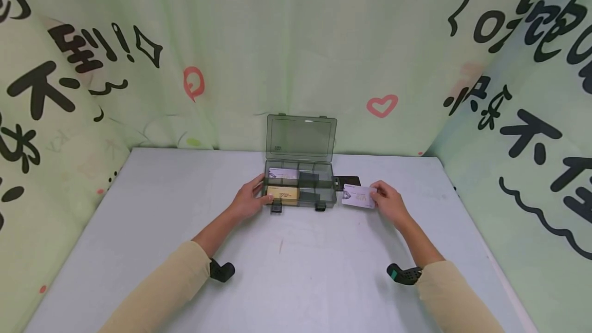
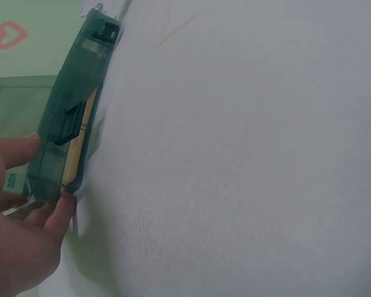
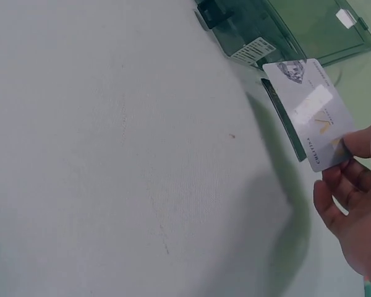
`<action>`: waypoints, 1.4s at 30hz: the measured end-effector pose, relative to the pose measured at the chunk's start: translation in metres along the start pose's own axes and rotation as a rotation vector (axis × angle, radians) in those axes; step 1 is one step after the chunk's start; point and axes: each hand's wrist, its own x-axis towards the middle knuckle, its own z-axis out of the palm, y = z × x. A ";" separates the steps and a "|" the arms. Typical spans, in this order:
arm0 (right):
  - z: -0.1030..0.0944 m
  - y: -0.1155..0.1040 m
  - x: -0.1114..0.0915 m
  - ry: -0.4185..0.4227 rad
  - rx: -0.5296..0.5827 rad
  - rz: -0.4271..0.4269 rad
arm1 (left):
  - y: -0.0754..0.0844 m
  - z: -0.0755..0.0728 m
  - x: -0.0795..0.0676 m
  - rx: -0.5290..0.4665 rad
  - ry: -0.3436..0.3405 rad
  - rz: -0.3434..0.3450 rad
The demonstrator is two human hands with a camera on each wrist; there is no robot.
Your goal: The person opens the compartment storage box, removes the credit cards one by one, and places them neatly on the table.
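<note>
A smoky, see-through plastic box (image 1: 329, 197) with compartments stands with its lid (image 1: 300, 139) raised at the back. My left hand (image 1: 246, 200) grips its left front corner; in the left wrist view the thumb (image 2: 18, 151) lies on one side and fingers on another. A gold card (image 1: 283, 194) lies in the front left compartment, a pale purple card (image 1: 283, 173) in the one behind it. Right of the box, my right hand (image 1: 390, 203) pinches a pale purple card (image 1: 357, 196) by one end. This card partly covers a black card (image 1: 350, 180) beside the box.
The box stands toward the back of a white-covered table (image 1: 300, 271). Two latches (image 1: 276, 206) hang open at its front. Pale green curtains (image 1: 314, 55) with black lettering and red drawings enclose the back and both sides. Black wrist devices (image 1: 222, 270) sit at both sleeves.
</note>
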 end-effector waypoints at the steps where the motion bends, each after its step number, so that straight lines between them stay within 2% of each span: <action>1: 0.000 0.001 0.000 -0.005 -0.009 0.001 | 0.000 0.000 0.000 0.000 0.000 0.000; 8: 0.005 0.006 0.003 -0.023 -0.081 0.044 | 0.000 0.001 0.000 -0.002 0.000 0.011; 15: 0.008 0.010 0.004 -0.013 -0.149 0.012 | -0.002 0.002 0.002 -0.014 0.001 0.007; 23: 0.010 0.008 0.000 -0.051 -0.205 0.033 | -0.001 0.000 0.000 -0.004 -0.003 0.011; 33: 0.019 0.008 -0.001 -0.036 -0.237 -0.043 | 0.000 0.000 0.000 -0.007 -0.006 0.009; 42: 0.022 0.004 0.006 -0.044 -0.233 -0.059 | -0.001 0.001 0.001 -0.008 -0.009 0.018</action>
